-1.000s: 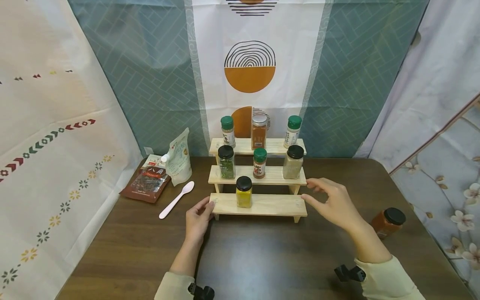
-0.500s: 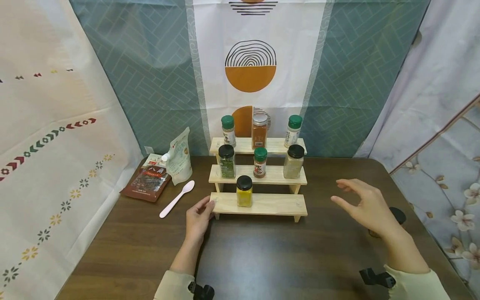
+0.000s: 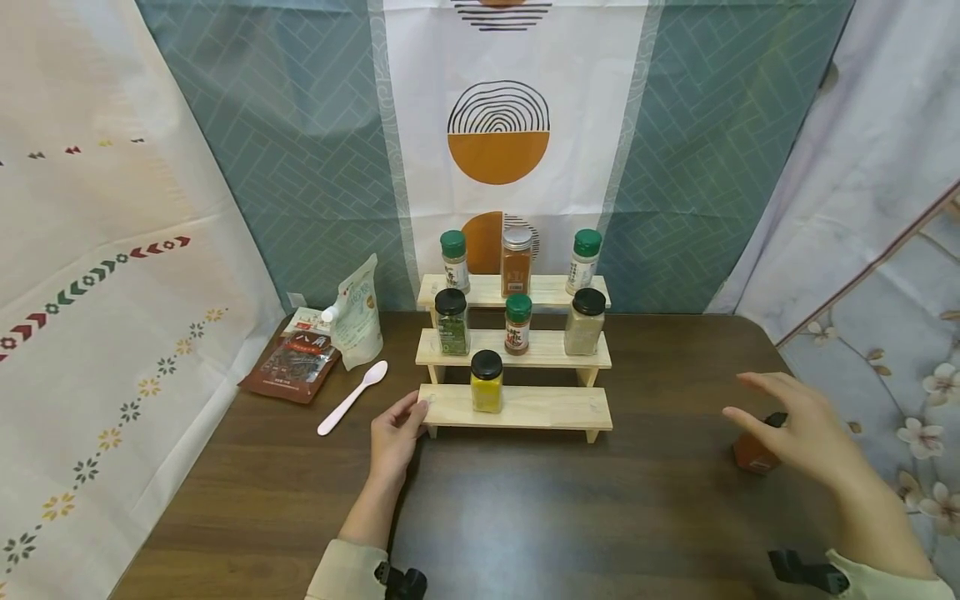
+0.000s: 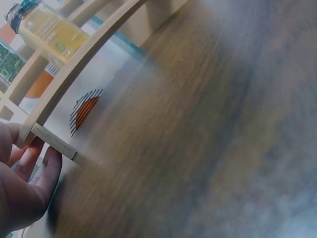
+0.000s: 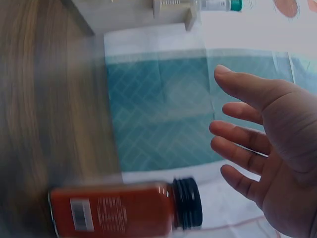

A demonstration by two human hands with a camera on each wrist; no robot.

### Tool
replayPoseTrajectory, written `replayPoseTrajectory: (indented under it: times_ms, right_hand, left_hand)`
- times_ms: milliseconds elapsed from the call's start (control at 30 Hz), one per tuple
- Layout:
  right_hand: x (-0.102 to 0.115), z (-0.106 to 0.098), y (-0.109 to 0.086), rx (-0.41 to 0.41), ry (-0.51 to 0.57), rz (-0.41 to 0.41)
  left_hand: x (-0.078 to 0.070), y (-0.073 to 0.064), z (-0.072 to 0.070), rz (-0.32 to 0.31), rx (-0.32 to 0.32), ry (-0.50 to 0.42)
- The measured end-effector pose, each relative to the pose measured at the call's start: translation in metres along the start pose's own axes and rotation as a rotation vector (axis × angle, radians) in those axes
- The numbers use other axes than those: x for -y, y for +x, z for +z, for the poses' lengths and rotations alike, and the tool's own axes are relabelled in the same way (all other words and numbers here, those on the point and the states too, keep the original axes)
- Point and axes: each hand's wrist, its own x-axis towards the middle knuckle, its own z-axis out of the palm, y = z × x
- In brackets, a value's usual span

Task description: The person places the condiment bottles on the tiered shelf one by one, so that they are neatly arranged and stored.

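My left hand [image 3: 393,433] grips the left end of the lowest step of a pale wooden three-tier spice rack [image 3: 551,407]. In the left wrist view its thumb and fingers [image 4: 48,171] curl round the board's end and leg. On that step stands a jar of yellow spice [image 3: 487,392] with a black lid. Off to the right, my right hand [image 3: 810,437] holds nothing, thumb and fingers spread apart. It is nearest to a jar of red-brown powder [image 5: 111,210] with a black lid, upright on the table and partly covered by the hand in the head view.
Several spice jars, such as a green herb jar [image 3: 453,329] and a silver-capped jar [image 3: 516,267], stand on the upper steps. A brown spice packet [image 3: 296,367], a pale spouted pouch [image 3: 358,321] and a pink spoon [image 3: 352,398] lie left on the wooden table [image 3: 525,517].
My right hand has left the rack's right end and moved right, to the red-brown jar. The left hand keeps its grip and the rack stays in place.
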Motion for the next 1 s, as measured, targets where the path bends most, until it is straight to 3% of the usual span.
replayPoseTrajectory:
  times_ms: [233, 367, 700, 1000]
  right_hand:
    - [-0.019, -0.014, -0.016, 0.148, -0.05, 0.105]
    - [-0.028, -0.016, -0.023, 0.201, -0.088, 0.118]
    - [-0.041, -0.015, -0.032, 0.242, -0.106, 0.138]
    - [-0.045, -0.008, -0.035, 0.189, -0.081, 0.137]
  left_hand:
    - [0.002, -0.001, 0.0, -0.005, -0.004, 0.004]
    - [0.002, 0.0, 0.0, 0.001, 0.0, 0.005]
    - [0.001, 0.0, -0.001, 0.007, -0.007, 0.012]
    - [0.0, 0.0, 0.0, 0.021, -0.012, -0.005]
